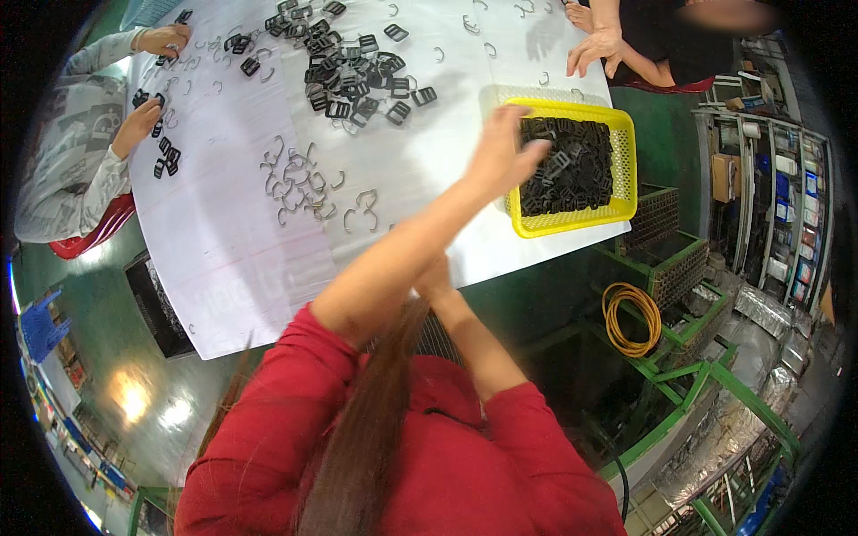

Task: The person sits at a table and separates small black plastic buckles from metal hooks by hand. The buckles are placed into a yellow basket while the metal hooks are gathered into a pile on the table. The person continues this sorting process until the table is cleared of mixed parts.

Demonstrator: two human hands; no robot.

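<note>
My left hand (503, 154) reaches across to the left side of a yellow plastic basket (632, 170). Its thumb and fingers are apart and somewhat blurred, with nothing visible between them. Black strap buckles (572, 183) fill much of the basket; one, greyish and blurred, lies just beyond my thumb. Close to my body, by the table's near edge, is my right hand (433, 279). My left forearm and hanging hair partly cover it, so its fingers are hidden. Left of my left forearm, loose curved metal wire pieces (299, 185) lie scattered on the white table (232, 295).
A pile of black buckles (353, 76) lies on the far table. Another person's hands (136, 128) handle buckles at the left; a second person's hand (597, 52) rests at the far right. Green metal frames (688, 330) and a coiled orange hose (631, 320) stand right of me.
</note>
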